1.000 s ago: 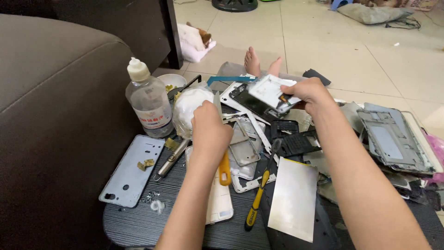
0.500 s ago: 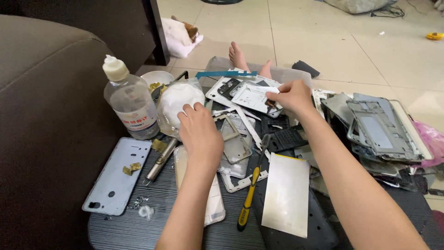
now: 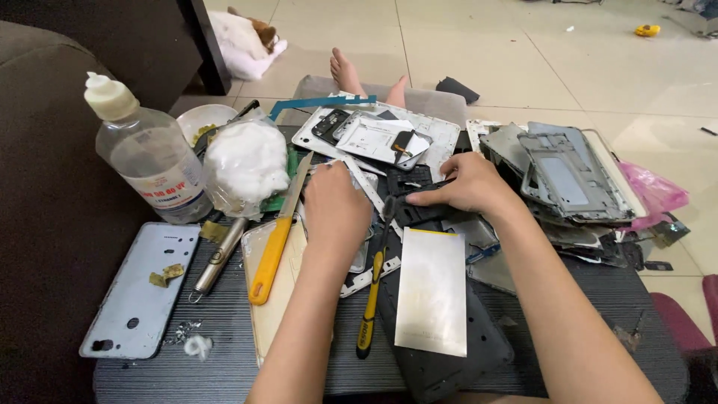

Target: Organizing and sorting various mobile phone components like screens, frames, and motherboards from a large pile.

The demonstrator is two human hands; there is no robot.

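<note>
Right hand's grip pins a black frame, lying crosswise.

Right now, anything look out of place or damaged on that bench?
Yes. The pale blue phone back cover lies loose at the left with yellowish scraps on it and tiny screws scattered beside it. Stripped phone frames sit heaped askew at the right. The left hand and right hand rest on parts mid-pile.

Black phone frame lies flat amid parts.
</note>
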